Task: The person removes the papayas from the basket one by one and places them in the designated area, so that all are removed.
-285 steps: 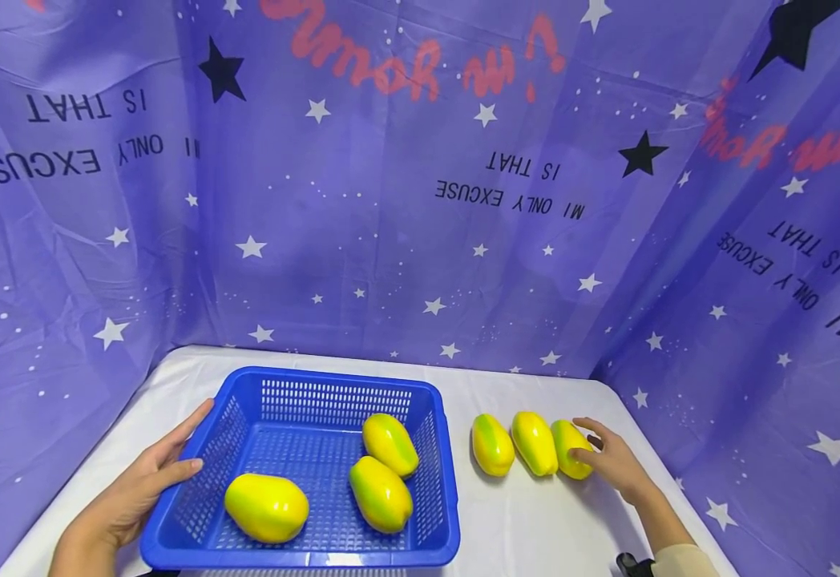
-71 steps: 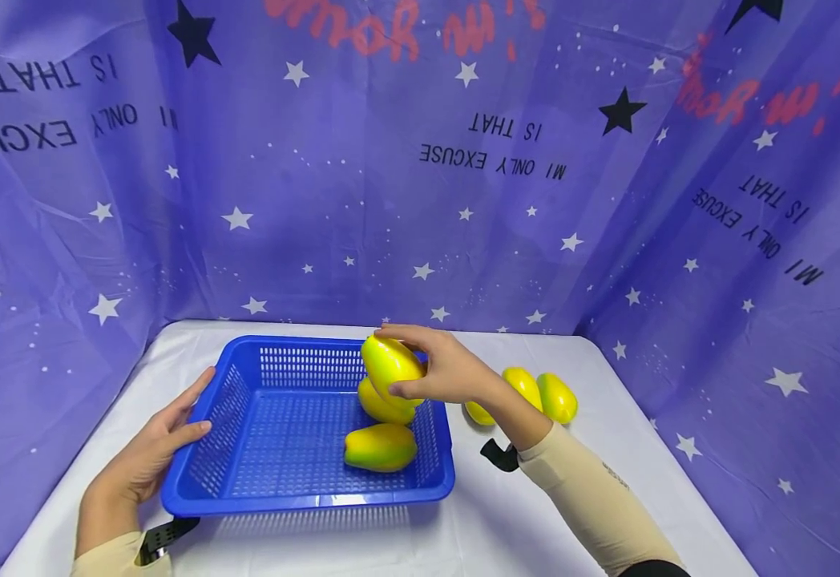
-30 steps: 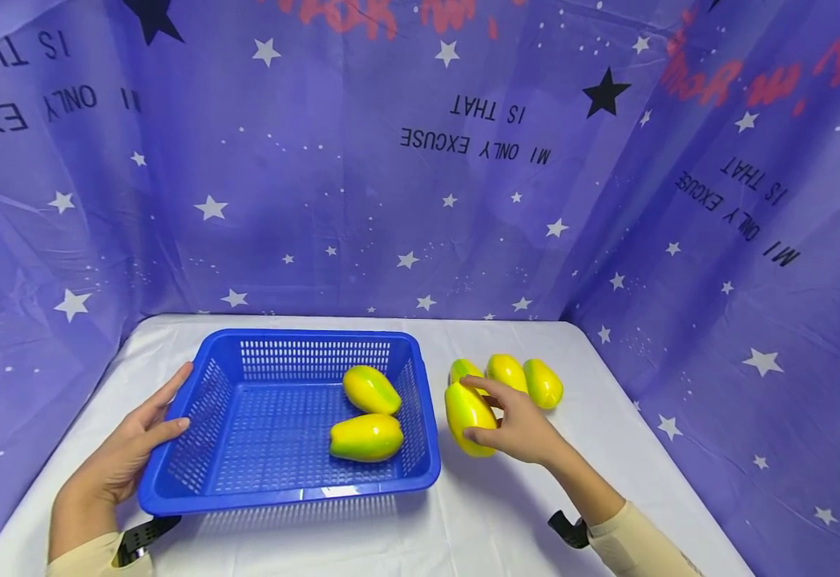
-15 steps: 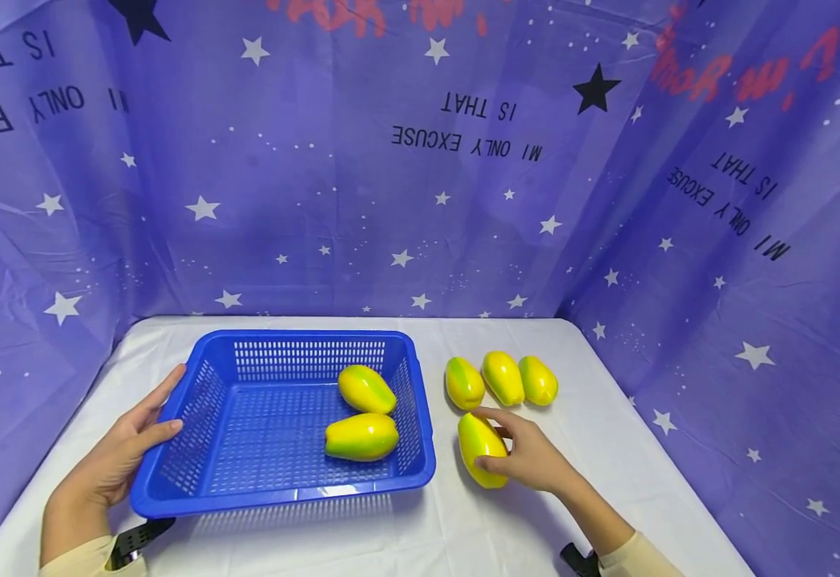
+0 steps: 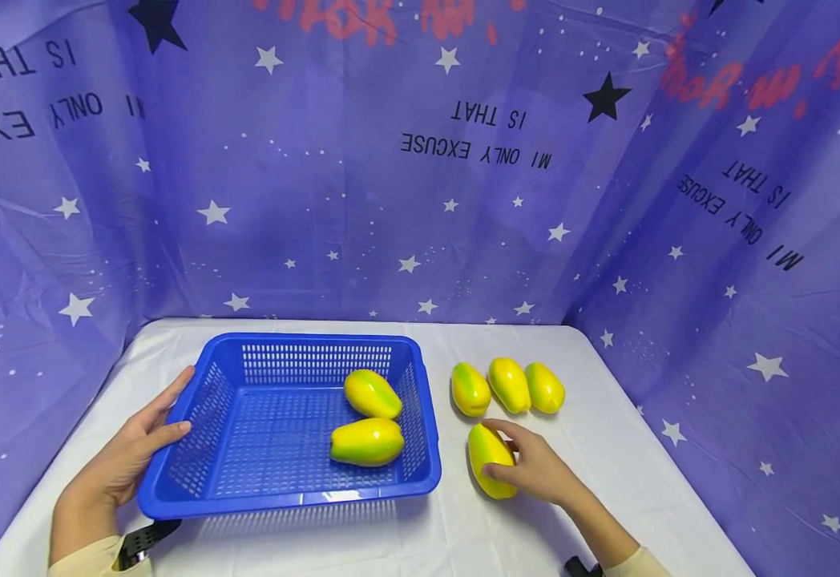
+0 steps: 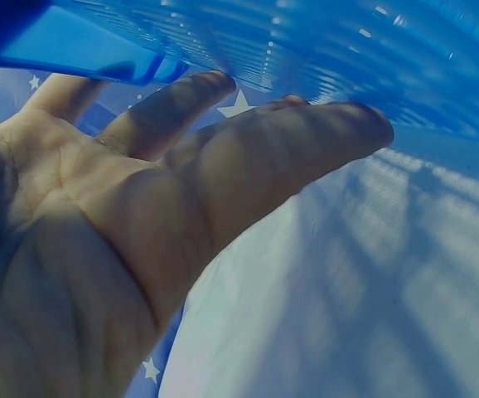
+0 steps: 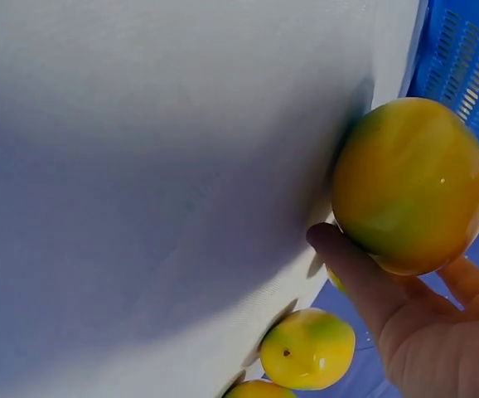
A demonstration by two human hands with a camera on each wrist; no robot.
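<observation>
"The hands?"
"The right hand grips a papaya beside the blue basket; the left hand, fingers extended, touches the basket's left side."
"And around them?"
"Creased white tablecloth: two papayas in the basket, three papayas beyond the right hand."
"The room?"
"Star-printed purple fabric on three sides."

Cannot see all of the left hand behind the blue plastic basket, nor of the bottom-cropped papaya in right wrist view.
</observation>
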